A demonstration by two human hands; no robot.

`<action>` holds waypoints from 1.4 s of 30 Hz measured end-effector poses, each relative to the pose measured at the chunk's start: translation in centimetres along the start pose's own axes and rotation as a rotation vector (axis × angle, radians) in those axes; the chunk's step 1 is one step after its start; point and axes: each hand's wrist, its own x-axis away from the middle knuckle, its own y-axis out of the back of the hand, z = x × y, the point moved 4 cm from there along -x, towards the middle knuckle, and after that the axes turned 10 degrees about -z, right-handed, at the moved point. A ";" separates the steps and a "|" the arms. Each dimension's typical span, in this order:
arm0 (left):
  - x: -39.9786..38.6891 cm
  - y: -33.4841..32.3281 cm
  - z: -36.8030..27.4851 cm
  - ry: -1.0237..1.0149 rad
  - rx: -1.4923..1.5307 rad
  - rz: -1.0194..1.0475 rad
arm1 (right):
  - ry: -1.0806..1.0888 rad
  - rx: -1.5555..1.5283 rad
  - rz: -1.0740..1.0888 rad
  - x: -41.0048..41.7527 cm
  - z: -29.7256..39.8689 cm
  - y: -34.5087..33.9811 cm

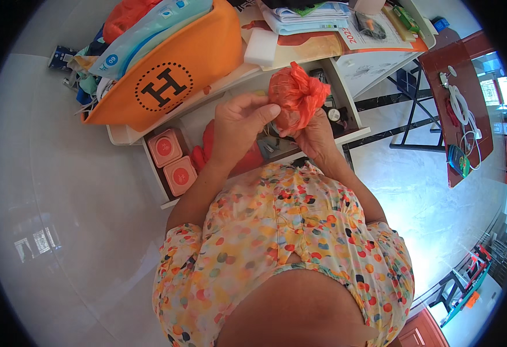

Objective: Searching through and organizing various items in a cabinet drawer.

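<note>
A knotted red plastic bag (pixel 296 99), its contents hidden, is held up above an open white drawer (pixel 351 97). My left hand (pixel 242 123) pinches the bag's left side between thumb and fingers. From below and the right, my right hand (pixel 316 134) grips it, with its fingers partly hidden behind the plastic. Beneath my hands, the drawer holds two pink square boxes (pixel 165 147) at its left end, another red bag (pixel 247 160) in the middle, and small dark items (pixel 334 115) at the right.
Above the drawer, a table top bears an orange basket (pixel 166 82) full of cloths and packs, a white block (pixel 261 47), folded packs (pixel 309 19) and a coiled cable (pixel 369 26). A red table (pixel 457 78) with a white cord stands at the right.
</note>
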 end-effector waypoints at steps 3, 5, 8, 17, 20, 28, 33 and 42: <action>0.2 -0.1 0.0 -0.046 -0.071 -0.098 | 0.060 0.039 -0.095 0.1 0.2 -0.1; 0.3 -0.1 0.1 -0.045 -0.113 -0.098 | 0.068 0.058 -0.060 -0.3 0.2 0.5; 0.0 -0.3 0.3 -0.074 -0.113 -0.113 | 0.083 0.063 -0.043 -0.2 0.3 0.4; 0.0 -0.5 0.5 0.023 -0.027 -0.129 | 0.162 0.107 -0.075 0.1 1.1 0.8; -0.1 -1.0 0.2 0.098 0.002 -0.095 | 0.273 0.162 -0.106 0.0 1.5 1.8; -0.7 -1.3 1.1 0.007 -0.029 -0.127 | 0.546 0.365 -0.108 2.1 3.1 -0.5; -0.4 -1.0 1.7 0.198 0.109 -0.161 | 0.514 0.291 -0.027 2.6 3.0 -1.2; -0.1 -0.5 1.6 0.267 0.235 -0.180 | 0.514 0.429 0.016 3.1 2.8 -1.4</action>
